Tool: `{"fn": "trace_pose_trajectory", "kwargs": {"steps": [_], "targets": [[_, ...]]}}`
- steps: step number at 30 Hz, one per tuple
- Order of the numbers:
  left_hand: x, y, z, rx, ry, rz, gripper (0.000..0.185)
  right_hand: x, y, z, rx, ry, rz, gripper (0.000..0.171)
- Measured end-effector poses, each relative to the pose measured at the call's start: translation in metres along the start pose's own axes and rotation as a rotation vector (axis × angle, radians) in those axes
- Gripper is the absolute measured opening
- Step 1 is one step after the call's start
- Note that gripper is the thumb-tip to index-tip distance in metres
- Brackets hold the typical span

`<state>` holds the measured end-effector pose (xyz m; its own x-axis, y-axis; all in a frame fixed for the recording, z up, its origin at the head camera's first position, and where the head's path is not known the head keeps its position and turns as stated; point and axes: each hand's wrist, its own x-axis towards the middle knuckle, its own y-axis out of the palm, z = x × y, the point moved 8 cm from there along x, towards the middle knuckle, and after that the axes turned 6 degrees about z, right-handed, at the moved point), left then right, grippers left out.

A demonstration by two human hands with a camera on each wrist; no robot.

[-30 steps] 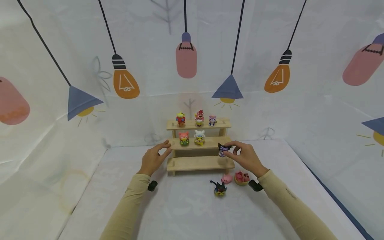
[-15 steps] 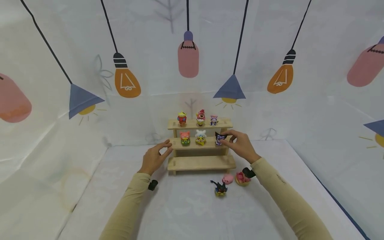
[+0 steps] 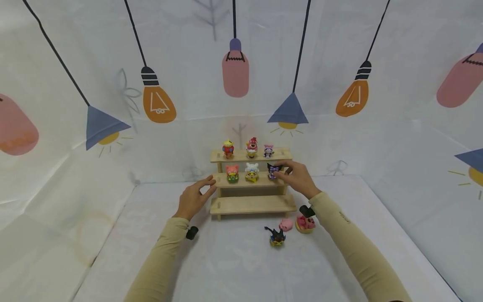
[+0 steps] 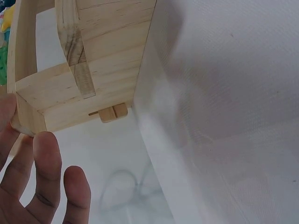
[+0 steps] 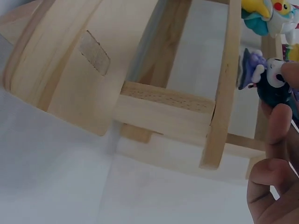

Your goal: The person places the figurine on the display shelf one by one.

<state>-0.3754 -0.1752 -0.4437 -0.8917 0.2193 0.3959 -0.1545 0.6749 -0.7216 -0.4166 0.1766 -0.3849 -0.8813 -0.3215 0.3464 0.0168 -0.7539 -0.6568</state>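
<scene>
A wooden three-tier display stand (image 3: 252,204) stands against the back wall. My right hand (image 3: 299,179) pinches a small black-and-purple toy figure (image 3: 273,171) at the right end of the middle tier. In the right wrist view the toy figure (image 5: 273,81) sits upright between thumb and fingers, right at the board. My left hand (image 3: 193,198) holds the left end of the middle tier, thumb by its front edge and fingertips at its end. Left of the pinched figure stand a white-hatted figure (image 3: 251,172) and a pink-hooded one (image 3: 232,173).
Along the top tier stand a red-and-yellow figure (image 3: 228,149), a red bear-like figure (image 3: 251,147) and a small pink-hatted one (image 3: 268,151). On the white table in front lie a black winged figure (image 3: 277,238), a pink figure (image 3: 285,225) and a pink figure in a round base (image 3: 305,224).
My right hand has carried the black-and-purple figure up and slightly left, from in front of the middle tier onto its right end. The left hand stays at the stand.
</scene>
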Motion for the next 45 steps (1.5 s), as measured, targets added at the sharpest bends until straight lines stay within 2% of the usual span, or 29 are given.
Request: {"fn": "trace_pose_trajectory", "kwargs": {"steps": [9,20,27,31,35,39,45], "targets": [[-0.002,-0.001,-0.001,-0.007,0.007,-0.010,0.033,-0.001,0.007,-0.004,-0.018,0.064,0.042,0.036],[-0.004,0.001,-0.004,-0.010,0.025,-0.015,0.034,-0.006,0.006,0.000,-0.037,0.039,0.041,0.050],[-0.002,0.002,-0.004,0.002,-0.008,0.006,0.035,-0.008,0.008,-0.002,-0.031,0.045,0.037,0.050],[-0.002,0.001,-0.007,-0.001,-0.012,0.014,0.035,-0.010,0.008,-0.003,-0.029,0.041,0.044,0.058],[-0.003,-0.001,-0.008,0.000,-0.019,0.028,0.036,-0.015,0.002,0.001,-0.003,0.027,0.030,0.064],[-0.003,-0.001,-0.007,0.036,-0.041,0.052,0.037,-0.025,-0.010,0.003,-0.005,0.015,-0.013,0.063],[-0.012,-0.008,-0.019,0.094,0.014,0.004,0.026,-0.048,-0.023,0.004,-0.042,0.016,-0.081,0.056]]}}
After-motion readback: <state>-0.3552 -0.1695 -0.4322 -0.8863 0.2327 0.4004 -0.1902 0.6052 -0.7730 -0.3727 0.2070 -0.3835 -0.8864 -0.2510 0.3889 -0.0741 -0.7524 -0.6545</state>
